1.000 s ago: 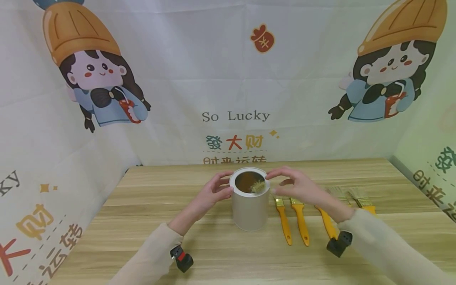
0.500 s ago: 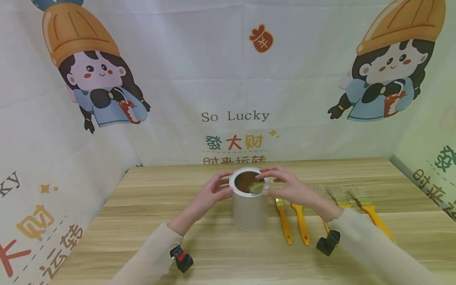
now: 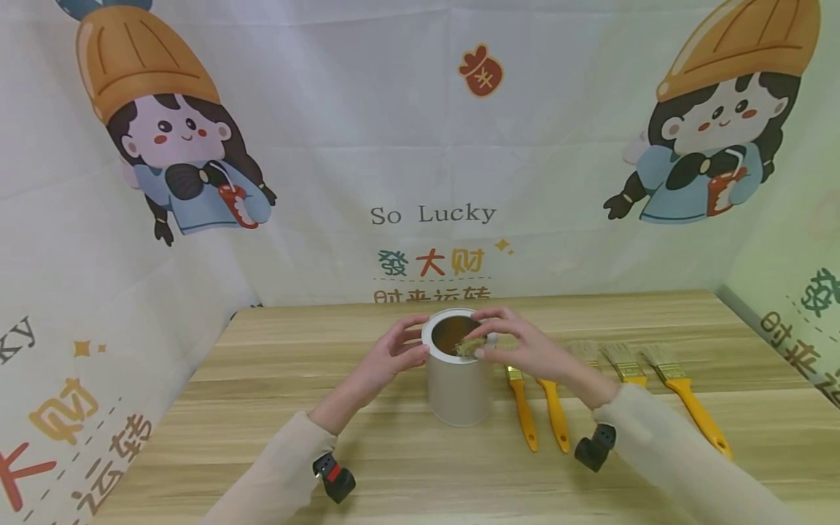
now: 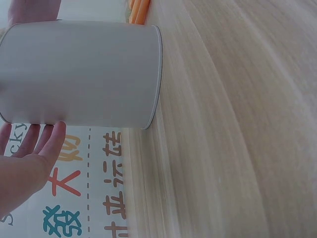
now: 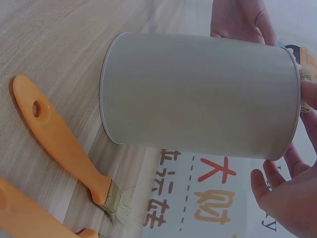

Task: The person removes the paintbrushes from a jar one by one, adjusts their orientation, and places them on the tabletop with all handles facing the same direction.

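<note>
An off-white can (image 3: 459, 397) stands upright on the wooden table, its open top showing a brown inside. My left hand (image 3: 392, 351) holds the can near its rim from the left, thumb in front and fingers farther back. At the right of the rim, my right hand (image 3: 525, 348) pinches the pale bristles (image 3: 466, 347) of a paintbrush that stands inside; its handle is hidden by the wall. In the right wrist view the bristles (image 5: 305, 74) stick out past the rim beside my thumb.
Several paintbrushes with yellow-orange handles lie right of the can, among them a near one (image 3: 521, 415), its neighbour (image 3: 555, 419) and the rightmost (image 3: 692, 405). My right forearm passes over part of the row. A printed cloth (image 3: 315, 182) hangs behind the table.
My right hand has moved left from the can's outer right side to over the rim, and its fingers have closed on the bristles. My left hand stays on the can.
</note>
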The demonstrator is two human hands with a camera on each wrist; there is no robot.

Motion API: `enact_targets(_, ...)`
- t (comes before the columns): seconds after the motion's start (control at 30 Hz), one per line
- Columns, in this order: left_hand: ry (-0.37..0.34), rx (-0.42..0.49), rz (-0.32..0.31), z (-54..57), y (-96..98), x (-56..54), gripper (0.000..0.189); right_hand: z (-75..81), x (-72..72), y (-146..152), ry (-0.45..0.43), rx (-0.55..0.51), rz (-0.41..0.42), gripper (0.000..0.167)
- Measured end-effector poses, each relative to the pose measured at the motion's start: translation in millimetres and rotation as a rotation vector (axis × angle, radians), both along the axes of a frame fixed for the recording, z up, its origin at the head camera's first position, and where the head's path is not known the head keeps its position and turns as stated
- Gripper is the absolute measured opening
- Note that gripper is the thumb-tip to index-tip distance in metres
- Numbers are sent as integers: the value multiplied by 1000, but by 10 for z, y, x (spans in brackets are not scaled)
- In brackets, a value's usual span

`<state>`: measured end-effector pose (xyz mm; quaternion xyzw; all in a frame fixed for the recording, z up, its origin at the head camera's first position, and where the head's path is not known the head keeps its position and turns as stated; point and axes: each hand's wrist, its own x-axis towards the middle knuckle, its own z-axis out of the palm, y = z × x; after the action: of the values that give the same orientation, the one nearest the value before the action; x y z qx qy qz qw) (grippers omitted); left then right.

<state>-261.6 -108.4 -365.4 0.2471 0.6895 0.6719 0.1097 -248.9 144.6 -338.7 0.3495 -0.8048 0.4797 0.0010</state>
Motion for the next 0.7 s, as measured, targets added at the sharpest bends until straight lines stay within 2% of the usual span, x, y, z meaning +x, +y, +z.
enact_targets(0.17,0,-3,0,9,0,2,50,-6,-2,-10,-4,-27,-39,15)
enact_targets(0.47,-3,-14,1,-2,-3,-15,49,7,-16,-44,2,-95,-125,17)
enact_targets(0.7,-4,-13,1,5,1,-1,50,57,-20,-53,58,-147,-189,18)
